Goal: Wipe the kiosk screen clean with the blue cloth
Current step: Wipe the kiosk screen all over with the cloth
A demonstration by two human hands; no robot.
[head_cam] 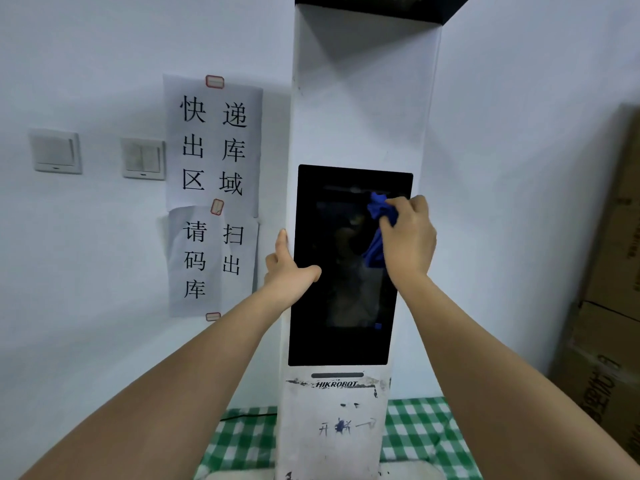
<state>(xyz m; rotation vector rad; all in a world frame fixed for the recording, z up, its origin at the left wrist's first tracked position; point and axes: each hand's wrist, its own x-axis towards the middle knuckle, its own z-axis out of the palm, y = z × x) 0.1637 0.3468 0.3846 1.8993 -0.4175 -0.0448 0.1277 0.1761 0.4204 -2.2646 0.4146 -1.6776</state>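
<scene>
While the white kiosk [349,109] is steadied at its left edge by the left hand [289,268], whose thumb lies on the dark kiosk screen [341,306] and whose fingers wrap the side, the blue cloth [377,223] is clamped in the closed fingers of the right hand [408,237] and pressed against the screen's upper right area. 2 paper signs [213,195] are taped beside it.
</scene>
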